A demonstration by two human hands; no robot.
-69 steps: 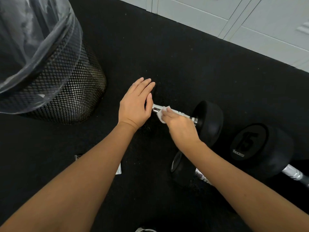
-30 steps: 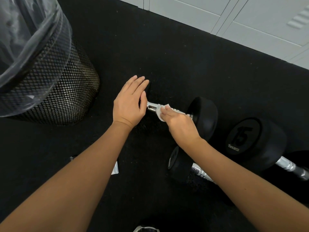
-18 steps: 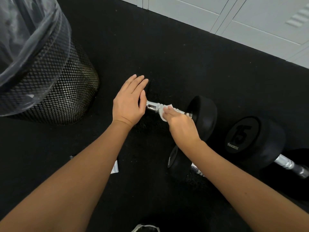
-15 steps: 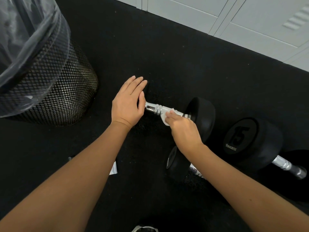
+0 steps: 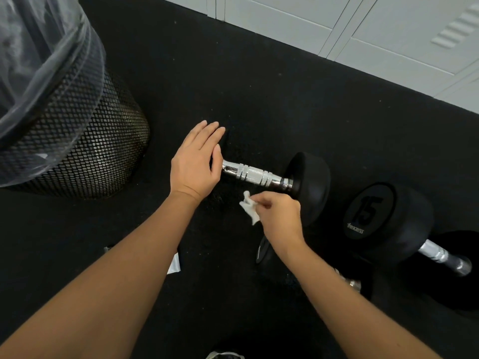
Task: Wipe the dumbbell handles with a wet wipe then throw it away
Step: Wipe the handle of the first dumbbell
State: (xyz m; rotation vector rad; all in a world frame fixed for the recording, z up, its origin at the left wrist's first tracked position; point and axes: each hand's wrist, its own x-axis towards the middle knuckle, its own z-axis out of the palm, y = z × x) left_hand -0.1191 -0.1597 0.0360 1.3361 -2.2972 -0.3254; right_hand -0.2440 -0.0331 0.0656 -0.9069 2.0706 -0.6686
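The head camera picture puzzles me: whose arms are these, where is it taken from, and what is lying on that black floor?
No machine here: a person wears a camera on the head, looking down at their own arms. The left hand rests flat on one end of a dumbbell, leaving its chrome handle bare. The right hand pinches a crumpled white wet wipe just beside that handle, not touching it. A second dumbbell marked 15 lies to the right, and a mesh bin with a clear liner stands on the left.

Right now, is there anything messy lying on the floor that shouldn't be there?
Yes. A small silvery torn wrapper lies loose on the black rubber floor, partly hidden under the left forearm, not inside the black mesh bin. It looks like litter.
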